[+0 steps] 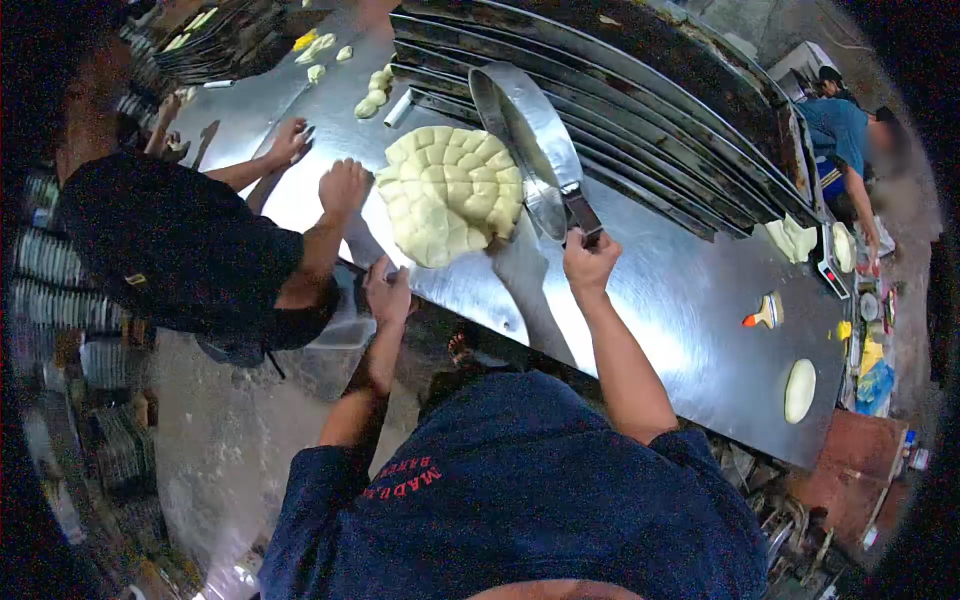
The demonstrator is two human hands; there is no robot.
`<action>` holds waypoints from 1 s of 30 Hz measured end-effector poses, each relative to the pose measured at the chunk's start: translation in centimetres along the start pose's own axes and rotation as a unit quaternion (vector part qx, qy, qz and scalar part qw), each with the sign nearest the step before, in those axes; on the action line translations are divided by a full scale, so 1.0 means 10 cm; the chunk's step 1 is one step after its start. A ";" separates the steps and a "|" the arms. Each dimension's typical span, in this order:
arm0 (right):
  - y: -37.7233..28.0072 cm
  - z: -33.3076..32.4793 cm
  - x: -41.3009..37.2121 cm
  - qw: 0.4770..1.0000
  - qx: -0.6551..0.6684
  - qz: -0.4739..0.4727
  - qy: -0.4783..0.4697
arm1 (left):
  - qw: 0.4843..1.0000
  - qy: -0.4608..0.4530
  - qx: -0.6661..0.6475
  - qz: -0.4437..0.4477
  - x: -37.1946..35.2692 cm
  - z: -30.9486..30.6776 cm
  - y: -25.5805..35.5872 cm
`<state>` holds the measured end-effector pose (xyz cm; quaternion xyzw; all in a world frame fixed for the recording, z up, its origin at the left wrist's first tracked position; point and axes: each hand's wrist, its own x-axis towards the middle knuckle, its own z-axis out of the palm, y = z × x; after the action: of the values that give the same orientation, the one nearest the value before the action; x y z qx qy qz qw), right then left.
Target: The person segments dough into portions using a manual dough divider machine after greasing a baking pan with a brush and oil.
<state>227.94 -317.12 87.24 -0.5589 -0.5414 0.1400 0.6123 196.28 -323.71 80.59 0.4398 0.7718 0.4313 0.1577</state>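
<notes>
My right hand (590, 258) is wrapped round the dark handle of a round metal pan (540, 145), which is tilted on its edge against the right side of the dough. Scored into many small squares, a large pale dough mound (450, 190) lies on the shiny metal table (650, 300). My left hand (388, 292) is at the table's front edge, just below the left side of the dough. Its fingers look bent, but whether they hold anything cannot be made out.
A co-worker in black (180, 240) reaches over the table at left, one hand close to the dough. Stacked metal trays (640, 130) line the back. At right lie a brush (765, 311), an oval dough piece (800, 391) and a scale (832, 270). Another person (838, 130) bends beyond.
</notes>
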 end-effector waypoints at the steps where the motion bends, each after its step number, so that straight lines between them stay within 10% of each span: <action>1: 0.20 0.17 0.05 0.997 0.056 0.042 0.035 | 1.000 -0.012 -0.009 0.015 -0.05 -0.01 -0.10; 3: 0.58 0.51 0.15 0.971 0.176 0.111 0.120 | 0.996 0.051 -0.005 0.067 0.22 0.43 -0.77; 4: 0.94 0.58 0.21 0.994 0.065 0.006 0.084 | 0.963 0.062 -0.246 0.094 0.31 0.66 -1.23; 5: 1.63 1.81 0.73 0.993 -0.055 -0.096 0.043 | 0.982 0.055 -0.160 0.084 1.00 0.92 -1.49; 9: 2.21 2.14 0.77 0.980 0.131 0.141 -0.052 | 0.964 0.038 -0.256 -0.063 1.22 1.23 -2.38; 15: 2.23 1.78 0.65 0.935 0.243 0.256 -0.040 | 0.947 -0.121 -0.014 -0.298 0.49 1.50 -1.44; 21: 2.35 1.52 0.43 0.878 0.312 0.356 0.069 | 0.948 -0.311 0.016 -0.071 1.15 1.76 -1.62; 24: 2.37 1.29 -0.19 0.745 0.328 0.549 0.190 | 0.938 -0.345 -0.013 0.025 1.36 1.49 -1.54; 30: 2.08 0.90 -1.22 0.820 0.152 0.536 0.131 | 0.918 -0.372 -0.137 0.017 1.40 1.43 -1.29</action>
<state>225.01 -314.85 61.76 -0.6740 -0.0437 0.4519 0.5828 190.31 -307.90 63.81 0.5555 0.5830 0.3408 0.4851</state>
